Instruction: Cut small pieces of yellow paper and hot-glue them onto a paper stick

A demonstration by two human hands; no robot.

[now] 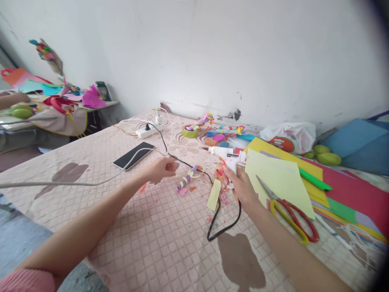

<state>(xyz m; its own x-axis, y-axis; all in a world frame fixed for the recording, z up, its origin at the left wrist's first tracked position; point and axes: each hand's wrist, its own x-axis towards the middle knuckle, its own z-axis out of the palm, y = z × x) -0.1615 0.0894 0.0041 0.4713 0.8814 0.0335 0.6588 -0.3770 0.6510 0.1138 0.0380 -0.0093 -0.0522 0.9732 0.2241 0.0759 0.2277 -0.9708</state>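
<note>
My right hand (241,184) is wrapped round the grip of a white hot glue gun (223,152), whose nozzle points left. From its handle a black cord (225,232) loops over the table. My left hand (162,168) is closed, with its fingers curled over the table; whatever they hold, if anything, is hidden. Just right of it lies a purple paper roll (184,182) with pale yellow strips around it. A pale yellow paper strip (214,195) lies below the glue gun, among small coloured paper scraps (223,198).
Scissors (284,207) with red and yellow handles rest on coloured sheets (349,182) at right. A phone (133,155), a power strip (150,130) and green tape (190,132) lie farther back. Someone's arm (13,99) shows at another table on the left.
</note>
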